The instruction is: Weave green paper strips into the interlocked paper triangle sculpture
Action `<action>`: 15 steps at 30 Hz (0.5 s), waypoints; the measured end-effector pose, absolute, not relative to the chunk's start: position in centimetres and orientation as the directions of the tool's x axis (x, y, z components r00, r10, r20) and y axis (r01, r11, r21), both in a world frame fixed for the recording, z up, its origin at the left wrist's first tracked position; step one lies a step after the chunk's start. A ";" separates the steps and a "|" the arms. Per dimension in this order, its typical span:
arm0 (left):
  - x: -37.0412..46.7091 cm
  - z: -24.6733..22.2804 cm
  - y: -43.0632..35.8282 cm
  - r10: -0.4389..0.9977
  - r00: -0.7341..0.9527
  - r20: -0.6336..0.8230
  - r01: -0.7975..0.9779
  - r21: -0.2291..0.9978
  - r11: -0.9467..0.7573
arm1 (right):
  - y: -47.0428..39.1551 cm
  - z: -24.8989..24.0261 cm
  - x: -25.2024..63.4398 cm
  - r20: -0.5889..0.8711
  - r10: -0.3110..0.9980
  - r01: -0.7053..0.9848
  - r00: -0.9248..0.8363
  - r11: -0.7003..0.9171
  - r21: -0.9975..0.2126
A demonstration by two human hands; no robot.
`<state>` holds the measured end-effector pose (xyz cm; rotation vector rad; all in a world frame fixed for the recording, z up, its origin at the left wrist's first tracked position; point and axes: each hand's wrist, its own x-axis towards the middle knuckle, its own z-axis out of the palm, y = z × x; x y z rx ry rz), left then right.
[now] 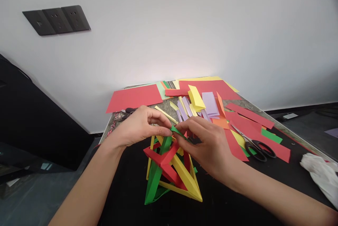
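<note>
A paper star model [165, 164] made of interlocked green, red and yellow folded strips stands on the black mat in front of me. Its green strips meet at a peak between my hands. My left hand [142, 125] pinches the left side of that green peak with thumb and forefinger. From the right, my right hand [203, 141] holds a green strip end [178, 132] at the same peak, fingers closed. The right side of the model is partly hidden behind my right hand.
Scissors with black handles [255, 145] lie on red paper [245, 124] at the right. Folded yellow paper [196, 99] and purple paper pieces [210, 103] are behind my hands. A red sheet [136, 97] lies back left. White crumpled material [320, 175] sits at the right edge.
</note>
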<state>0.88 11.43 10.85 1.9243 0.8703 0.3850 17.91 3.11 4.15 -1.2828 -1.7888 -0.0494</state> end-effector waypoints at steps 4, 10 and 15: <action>0.8 10.8 11.4 0.711 0.698 -0.085 0.401 0.869 -0.290 | 3.3 4.2 18.1 0.616 0.786 0.741 -0.051 0.443 -0.504; 0.8 10.8 11.5 0.704 0.704 -0.098 0.410 0.865 -0.290 | 4.3 6.2 19.2 0.287 0.942 0.508 -0.174 0.336 -0.793; 0.9 10.8 11.6 0.719 0.688 -0.104 0.424 0.861 -0.281 | 4.6 6.6 19.7 0.296 0.950 0.427 -0.102 0.310 -0.849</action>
